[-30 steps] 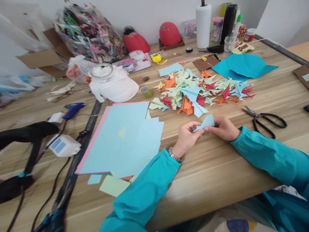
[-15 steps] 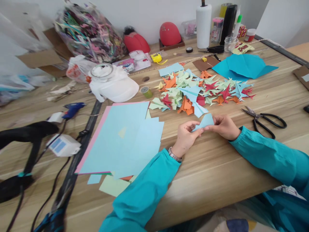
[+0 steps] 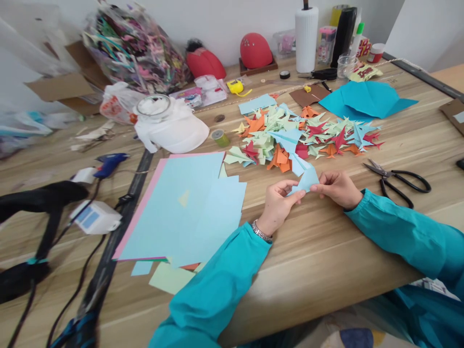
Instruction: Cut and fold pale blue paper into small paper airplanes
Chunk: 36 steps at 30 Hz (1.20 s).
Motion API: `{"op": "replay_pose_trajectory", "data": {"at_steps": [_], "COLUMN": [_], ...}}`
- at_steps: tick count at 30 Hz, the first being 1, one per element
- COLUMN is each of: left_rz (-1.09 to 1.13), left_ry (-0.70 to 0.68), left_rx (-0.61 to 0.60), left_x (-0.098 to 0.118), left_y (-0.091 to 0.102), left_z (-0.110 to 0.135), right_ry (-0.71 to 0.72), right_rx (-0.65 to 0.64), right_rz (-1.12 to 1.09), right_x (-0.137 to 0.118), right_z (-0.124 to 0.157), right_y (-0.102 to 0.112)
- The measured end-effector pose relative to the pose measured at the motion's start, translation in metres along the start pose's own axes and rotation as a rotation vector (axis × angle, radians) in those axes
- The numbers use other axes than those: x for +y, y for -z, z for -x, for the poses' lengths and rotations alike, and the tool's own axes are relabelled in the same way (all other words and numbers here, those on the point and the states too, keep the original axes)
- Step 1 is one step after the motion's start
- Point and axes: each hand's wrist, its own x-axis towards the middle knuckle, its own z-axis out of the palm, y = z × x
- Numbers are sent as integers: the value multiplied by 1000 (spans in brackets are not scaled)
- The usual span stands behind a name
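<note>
A small folded piece of light blue paper [image 3: 306, 181] is pinched between both my hands just above the wooden table [image 3: 326, 251]. My left hand [image 3: 278, 205] grips its left end with thumb and fingers closed. My right hand [image 3: 337, 188] pinches its right side. Both arms wear teal sleeves, and a metal watch [image 3: 261, 233] sits on my left wrist. Just beyond the hands lies a heap of folded paper shapes [image 3: 297, 137] in green, orange, red and blue.
A stack of light blue and pink sheets [image 3: 184, 208] lies to the left. Black scissors [image 3: 398, 181] rest at the right. A teal sheet [image 3: 362, 99], paper towel roll [image 3: 306, 38], white cap [image 3: 170, 128], glue gun [image 3: 108, 164] and cables crowd the back and left.
The folded blue paper has been turned and tipped more upright between my fingers, and my hands have shifted slightly farther from me. Nothing else on the table moved.
</note>
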Motion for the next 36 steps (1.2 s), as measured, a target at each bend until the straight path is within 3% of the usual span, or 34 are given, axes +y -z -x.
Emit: {"op": "replay_pose_trajectory", "data": {"at_steps": [19, 26, 36], "left_rz": [53, -48, -64], "left_ry": [3, -2, -19], "left_rx": [7, -33, -64], "left_x": [-3, -2, 1], "left_y": [3, 0, 0], "left_z": [-3, 0, 2], "right_ry": [6, 42, 38], "right_rx": [-23, -326, -328], "right_rz": [-57, -179, -162], "right_x": [-7, -7, -4], "right_z": [1, 2, 1], "right_y": [3, 0, -1]}}
